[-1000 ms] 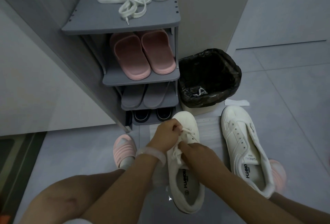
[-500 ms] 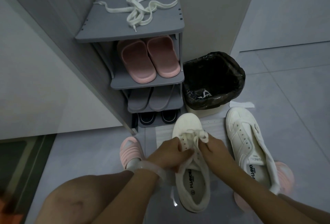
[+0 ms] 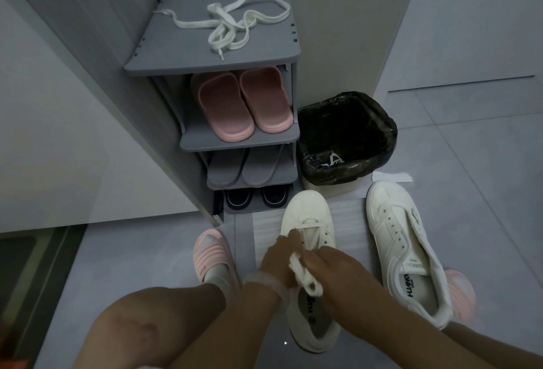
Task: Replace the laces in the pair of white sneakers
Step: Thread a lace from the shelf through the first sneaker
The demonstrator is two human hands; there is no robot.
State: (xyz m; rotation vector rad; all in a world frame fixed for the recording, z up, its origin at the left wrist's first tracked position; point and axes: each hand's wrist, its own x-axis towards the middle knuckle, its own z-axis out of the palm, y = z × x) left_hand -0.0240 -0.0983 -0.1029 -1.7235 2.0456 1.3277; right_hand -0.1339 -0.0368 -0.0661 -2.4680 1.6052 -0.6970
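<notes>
Two white sneakers stand on the floor. The left sneaker (image 3: 305,213) has a white lace (image 3: 307,282) threaded through only its front eyelets. Over its tongue, my left hand (image 3: 279,263) and my right hand (image 3: 338,268) both grip the bunched lace. The right sneaker (image 3: 405,248) lies a little to the right with no lace in its eyelets. A second white lace (image 3: 232,23) lies loosely tangled on top of the grey shoe rack (image 3: 182,60).
The rack holds pink slippers (image 3: 241,104), grey slippers and dark shoes. A bin lined with a black bag (image 3: 346,139) stands right of the rack. My feet wear pink sandals (image 3: 213,254); my bare knee is at bottom left. A wall panel stands on the left.
Both hands have drawn back toward me along the left sneaker, gathering the lace into a bunch over the tongue. The camera has tilted, so the rack sits lower in view.
</notes>
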